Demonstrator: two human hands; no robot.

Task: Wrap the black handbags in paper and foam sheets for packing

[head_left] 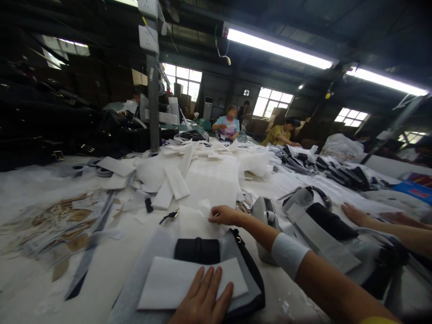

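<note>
My left hand [204, 294] lies flat with fingers spread on a white foam sheet [175, 274]. The sheet rests across a black handbag [258, 281], which is partly covered by thin whitish wrapping [135, 288]. A black strap-like part [197, 250] of the bag shows above the foam. Beyond the bag, my right hand [224, 215] is closed in a pinch at a thin white sheet [204, 208]; its fingertips are small in view. Left of it lies a short black strap with a metal buckle [169, 216].
A grey tape dispenser-like object [266, 225] stands right of the bag. Another wrapped bag [330, 220] lies further right, by a co-worker's hand [354, 215]. Paper tags with strings [64, 220] spread at left. White foam pieces [177, 182] pile ahead, beside a metal post [154, 99].
</note>
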